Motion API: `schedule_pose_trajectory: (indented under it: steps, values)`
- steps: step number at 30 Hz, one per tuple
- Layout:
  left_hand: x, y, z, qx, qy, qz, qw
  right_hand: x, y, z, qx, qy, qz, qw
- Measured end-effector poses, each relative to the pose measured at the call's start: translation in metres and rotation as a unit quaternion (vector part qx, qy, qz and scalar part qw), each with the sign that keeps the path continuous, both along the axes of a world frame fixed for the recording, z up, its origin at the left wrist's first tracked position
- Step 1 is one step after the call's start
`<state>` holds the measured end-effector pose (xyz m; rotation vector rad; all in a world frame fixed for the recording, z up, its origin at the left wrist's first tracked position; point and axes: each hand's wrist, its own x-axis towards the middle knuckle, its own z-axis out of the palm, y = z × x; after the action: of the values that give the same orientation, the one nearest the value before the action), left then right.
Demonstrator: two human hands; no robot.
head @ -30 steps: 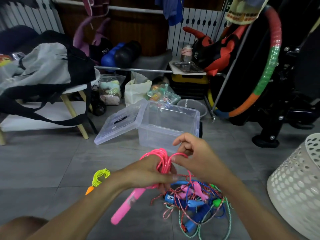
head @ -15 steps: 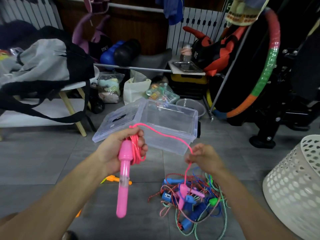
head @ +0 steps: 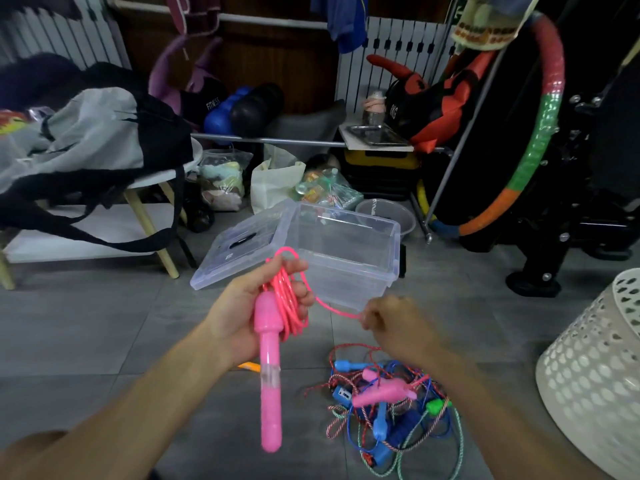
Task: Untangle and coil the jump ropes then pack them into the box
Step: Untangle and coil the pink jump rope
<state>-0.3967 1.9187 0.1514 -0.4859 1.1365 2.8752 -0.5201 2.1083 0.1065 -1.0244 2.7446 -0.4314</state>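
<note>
- Two hands are up in my view: my left hand [head: 252, 306] grips the pink jump rope [head: 289, 299], its fingers curled round several loops of the cord and the thick top of the pink handle [head: 268, 375].
- That handle hangs straight down below the left hand, its tip well above the grey floor tiles [head: 86, 323].
- My right hand [head: 398, 327], just right of the left, pinches a single strand of the same pink cord; the strand runs in a shallow sag between the two hands.
- Below the right hand, on the floor, lies the tangled pile of jump ropes [head: 388, 407]: blue handles, a second pink handle, a green one, with red-white and green twisted cords snarled together.
- Beyond both hands sits the clear plastic box [head: 346, 251], open, with its lid [head: 242, 244] leaning off its left side onto the floor.
- An orange piece [head: 250, 366] shows on the floor under my left wrist; I cannot tell what it is.
- Far right of the right hand stands a white perforated basket [head: 595, 368].
- A multicoloured hoop [head: 540, 123] leans up behind it.
</note>
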Motion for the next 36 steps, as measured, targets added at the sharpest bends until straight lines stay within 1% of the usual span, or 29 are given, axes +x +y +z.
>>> schedule_pose_trajectory:
  steps: [1, 2, 3, 5, 7, 9, 11, 13, 15, 16, 18, 20, 22, 24, 26, 27, 29, 30, 32, 33, 35, 36]
  values:
    - [-0.001, -0.001, -0.001, 0.0, 0.003, 0.007, 1.0, 0.01, -0.003, 0.002, 0.029, 0.012, 0.039, 0.999]
    - [-0.004, -0.003, -0.003, -0.005, 0.002, 0.012, 1.0, 0.017, -0.005, 0.004, 0.033, 0.012, 0.079, 0.996]
    - [-0.006, -0.003, -0.004, -0.016, -0.003, 0.014, 1.0, 0.024, -0.007, 0.01, 0.016, -0.015, 0.108, 0.994]
    - [-0.011, -0.001, -0.01, -0.066, -0.03, 0.013, 0.997, 0.036, -0.01, 0.025, -0.068, -0.102, 0.126, 0.984]
    - [-0.016, 0.005, -0.016, -0.11, -0.056, 0.007, 0.992, 0.038, -0.008, 0.039, -0.144, -0.186, 0.112, 0.965]
    - [-0.021, 0.01, -0.023, -0.086, -0.075, 0.014, 0.993, 0.038, -0.001, 0.05, -0.158, -0.245, 0.104, 0.951]
    - [-0.024, 0.014, -0.026, -0.042, -0.088, 0.026, 0.995, 0.038, 0.006, 0.054, -0.147, -0.265, 0.109, 0.947]
    - [-0.026, 0.014, -0.028, -0.025, -0.1, 0.031, 0.994, 0.034, 0.009, 0.05, -0.149, -0.225, 0.099, 0.958]
    - [-0.027, 0.012, -0.028, -0.003, -0.104, 0.04, 0.994, 0.024, 0.012, 0.043, -0.149, -0.135, 0.07, 0.977]
    - [-0.027, 0.012, -0.028, 0.014, -0.099, 0.045, 0.994, 0.019, 0.014, 0.041, -0.124, -0.082, 0.058, 0.987]
    - [-0.025, 0.01, -0.024, 0.06, -0.076, 0.051, 0.994, 0.014, 0.018, 0.037, -0.029, -0.01, 0.068, 0.997]
    - [-0.025, 0.01, -0.022, 0.106, -0.045, 0.055, 0.992, 0.022, 0.017, 0.035, 0.036, -0.004, 0.13, 0.991]
    - [-0.024, 0.014, -0.023, 0.108, -0.041, 0.047, 0.992, 0.04, 0.008, 0.035, 0.031, -0.048, 0.196, 0.979]
    - [-0.025, 0.019, -0.028, 0.027, -0.052, 0.017, 0.998, 0.054, -0.001, 0.037, -0.029, -0.107, 0.221, 0.969]
    - [-0.024, 0.028, -0.032, -0.092, -0.069, -0.046, 0.992, 0.054, -0.003, 0.043, -0.109, -0.148, 0.207, 0.961]
    - [-0.023, 0.033, -0.034, -0.165, -0.073, -0.077, 0.981, 0.051, -0.002, 0.045, -0.142, -0.166, 0.194, 0.956]
    - [-0.02, 0.039, -0.037, -0.328, -0.079, -0.099, 0.936, 0.045, 0.003, 0.047, -0.187, -0.209, 0.159, 0.947]
    - [-0.019, 0.039, -0.038, -0.356, -0.087, -0.113, 0.923, 0.042, 0.005, 0.046, -0.2, -0.221, 0.142, 0.944]
    - [-0.014, 0.037, -0.033, -0.318, -0.094, -0.166, 0.929, 0.035, 0.009, 0.045, -0.227, -0.221, 0.11, 0.942]
    - [-0.012, 0.032, -0.031, -0.315, -0.083, -0.212, 0.921, 0.031, 0.011, 0.045, -0.24, -0.219, 0.093, 0.941]
    - [-0.006, 0.025, -0.027, -0.342, -0.05, -0.312, 0.885, 0.021, 0.017, 0.047, -0.264, -0.218, 0.063, 0.937]
    - [-0.005, 0.022, -0.027, -0.349, -0.03, -0.346, 0.87, 0.018, 0.02, 0.05, -0.275, -0.224, 0.053, 0.934]
